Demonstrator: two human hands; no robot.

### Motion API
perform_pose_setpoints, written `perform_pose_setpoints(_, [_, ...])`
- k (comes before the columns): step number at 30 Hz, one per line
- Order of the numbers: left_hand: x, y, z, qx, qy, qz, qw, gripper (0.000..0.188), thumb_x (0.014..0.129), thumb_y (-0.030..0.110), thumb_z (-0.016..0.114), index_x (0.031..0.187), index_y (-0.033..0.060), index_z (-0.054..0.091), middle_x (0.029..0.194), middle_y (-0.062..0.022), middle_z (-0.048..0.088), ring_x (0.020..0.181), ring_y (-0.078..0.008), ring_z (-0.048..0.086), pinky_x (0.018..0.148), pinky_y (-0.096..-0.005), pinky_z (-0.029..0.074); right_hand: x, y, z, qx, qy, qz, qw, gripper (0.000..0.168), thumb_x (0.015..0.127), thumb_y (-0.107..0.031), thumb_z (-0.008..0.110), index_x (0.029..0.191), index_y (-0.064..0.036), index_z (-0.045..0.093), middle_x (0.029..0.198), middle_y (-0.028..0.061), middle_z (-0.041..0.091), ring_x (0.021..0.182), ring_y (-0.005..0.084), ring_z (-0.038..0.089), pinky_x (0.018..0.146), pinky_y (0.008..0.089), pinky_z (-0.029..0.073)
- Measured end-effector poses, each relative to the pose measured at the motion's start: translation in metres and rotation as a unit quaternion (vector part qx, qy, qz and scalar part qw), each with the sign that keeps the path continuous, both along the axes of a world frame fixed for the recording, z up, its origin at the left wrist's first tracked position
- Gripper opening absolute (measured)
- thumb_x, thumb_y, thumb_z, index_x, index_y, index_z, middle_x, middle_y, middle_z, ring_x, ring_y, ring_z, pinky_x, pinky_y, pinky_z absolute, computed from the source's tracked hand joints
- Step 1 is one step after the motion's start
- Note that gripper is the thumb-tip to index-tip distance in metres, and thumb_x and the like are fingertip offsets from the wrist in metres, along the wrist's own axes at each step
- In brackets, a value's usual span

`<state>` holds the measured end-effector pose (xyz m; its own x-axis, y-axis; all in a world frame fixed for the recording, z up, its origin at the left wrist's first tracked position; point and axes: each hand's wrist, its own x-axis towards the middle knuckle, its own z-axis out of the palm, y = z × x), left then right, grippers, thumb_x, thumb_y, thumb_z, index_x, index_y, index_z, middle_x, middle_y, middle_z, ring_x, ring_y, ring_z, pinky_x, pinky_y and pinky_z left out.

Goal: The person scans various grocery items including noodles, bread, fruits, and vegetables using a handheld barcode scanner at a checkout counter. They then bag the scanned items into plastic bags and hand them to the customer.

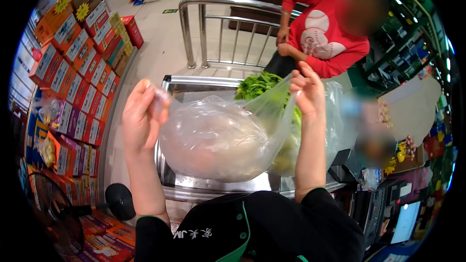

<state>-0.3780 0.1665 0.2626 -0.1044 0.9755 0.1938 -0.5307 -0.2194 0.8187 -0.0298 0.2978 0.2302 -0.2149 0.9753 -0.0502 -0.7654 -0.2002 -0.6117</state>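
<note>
A bulging translucent plastic bag (214, 138) rests on the metal-topped counter (182, 182), its contents too hazy to name. My left hand (143, 114) pinches the bag's plastic at the left, with the fingers curled closed. At the right, my right hand (309, 91) grips another stretched corner of the plastic, raised above the counter. Leafy green vegetables (260, 85) lie behind the bag, their stalks running down towards my right forearm. They seem to sit in a second clear bag (333, 116), partly hidden by my arm.
Beyond the counter stands a steel railing (236, 18), with a person in a red sweater (327, 36) beside it. Stacked cartons (80, 65) line the left. A round fan (54, 211) is at lower left. A keyboard (376, 211) and a lit screen (406, 222) are at right.
</note>
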Motion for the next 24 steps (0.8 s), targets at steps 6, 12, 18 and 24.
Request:
perform_pose_setpoints(6, [0.077,0.044,-0.013,-0.122,0.182,-0.103,0.97,0.022,0.094,0.029,0.049,0.097,0.0067,0.048,0.091,-0.0109,0.063,0.079,-0.0172,0.063,0.071,-0.0267,0.043,-0.086,-0.046,0.033,0.219,-0.334,0.078,0.913,0.041,0.085,-0.01,0.058,0.123,-0.008,0.042,0.095,0.0097,0.062,0.076,0.0119,0.058,0.063,0.0251,0.047])
perform_pose_setpoints(12, [0.087,0.067,-0.066,-0.146,-0.02,-0.089,0.985,0.015,0.089,0.017,0.057,0.1,0.0079,0.055,0.091,-0.0008,0.059,0.083,-0.0101,0.056,0.069,-0.0258,0.048,-0.114,-0.072,0.009,0.496,-0.544,-0.073,0.673,0.052,0.079,-0.021,0.065,0.124,-0.004,0.045,0.105,0.0217,0.056,0.094,0.0375,0.058,0.081,0.0414,0.048])
perform_pose_setpoints(18, [0.06,0.062,-0.053,-0.149,0.053,-0.07,0.985,0.008,0.084,0.009,0.057,0.091,0.0089,0.054,0.075,-0.0034,0.058,0.056,-0.0088,0.049,0.058,-0.0259,0.044,-0.026,-0.06,0.027,0.456,-0.579,-0.205,0.644,0.056,0.069,-0.007,0.072,0.121,-0.006,0.053,0.105,0.0125,0.059,0.098,0.0288,0.056,0.086,0.0383,0.045])
perform_pose_setpoints(24, [0.016,0.062,-0.072,-0.211,-0.034,0.021,0.977,0.013,0.084,0.016,0.057,0.094,0.0082,0.053,0.078,-0.01,0.061,0.047,-0.0082,0.039,0.057,-0.025,0.039,0.099,-0.031,-0.009,-0.001,-0.84,-0.385,0.383,0.064,0.066,-0.017,0.078,0.123,-0.013,0.049,0.109,0.0152,0.056,0.104,0.0334,0.054,0.089,0.0407,0.042])
